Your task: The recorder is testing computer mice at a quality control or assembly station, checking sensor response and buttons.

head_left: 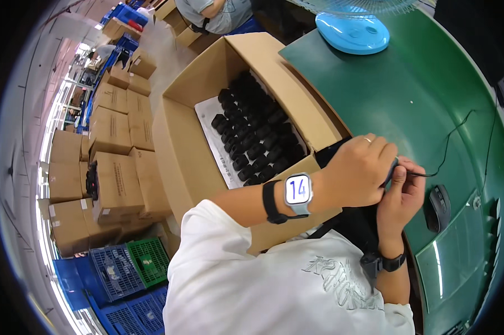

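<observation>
My left hand (359,167), with a ring and a square-faced wristwatch, closes over a small black device (390,172) at the edge of the green table (419,95). My right hand (402,192) pinches the same device from the other side, where a thin black cable (452,139) leaves it and runs across the table. Most of the device is hidden by my fingers. An open cardboard box (190,145) at my left holds several rows of small black devices (254,134) on a white sheet.
A black computer mouse (439,207) lies to the right of my hands, beside a flat glossy panel (452,257). A light blue fan base (352,32) stands at the table's far end. Stacked cardboard boxes (115,184) and blue and green crates (129,268) fill the floor at left. Another person (215,14) sits beyond.
</observation>
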`<state>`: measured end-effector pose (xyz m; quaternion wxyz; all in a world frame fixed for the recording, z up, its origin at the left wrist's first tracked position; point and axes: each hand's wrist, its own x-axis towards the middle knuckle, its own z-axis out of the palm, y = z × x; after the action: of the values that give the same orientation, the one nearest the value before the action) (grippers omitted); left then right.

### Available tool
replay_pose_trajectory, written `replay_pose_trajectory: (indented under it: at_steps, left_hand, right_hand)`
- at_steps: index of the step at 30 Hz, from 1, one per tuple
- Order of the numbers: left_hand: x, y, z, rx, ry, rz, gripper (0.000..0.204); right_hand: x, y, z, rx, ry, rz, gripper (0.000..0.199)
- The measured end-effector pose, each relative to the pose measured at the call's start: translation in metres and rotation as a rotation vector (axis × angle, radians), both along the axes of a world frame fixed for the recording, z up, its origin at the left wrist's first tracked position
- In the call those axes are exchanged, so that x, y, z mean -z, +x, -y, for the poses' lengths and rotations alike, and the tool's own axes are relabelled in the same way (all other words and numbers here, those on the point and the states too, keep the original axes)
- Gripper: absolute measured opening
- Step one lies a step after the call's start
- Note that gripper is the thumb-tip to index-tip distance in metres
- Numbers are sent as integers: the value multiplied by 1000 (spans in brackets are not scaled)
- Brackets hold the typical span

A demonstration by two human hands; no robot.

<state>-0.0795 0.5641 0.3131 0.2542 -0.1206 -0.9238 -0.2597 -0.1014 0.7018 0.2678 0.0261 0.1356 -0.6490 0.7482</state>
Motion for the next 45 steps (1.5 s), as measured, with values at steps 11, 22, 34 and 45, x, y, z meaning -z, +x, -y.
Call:
replay_pose_trajectory:
  at_steps: [11,22,34,45]
  left_hand:
    - [50,34,326,-953,55,43,46]
    - [263,158,524,-1184,285,561,53]
    - [276,151,542,-1091,-200,754,57]
    - [95,47,432,-1145,8,-317,33]
  right_hand:
    - [-41,-48,-68,-267,319,199,14]
    - [-27,-46,-228,59,638,268,19]
    - [-34,-102,-253,370,1050,-241,19]
    - [25,-237,-353,746,1492,-90,23]
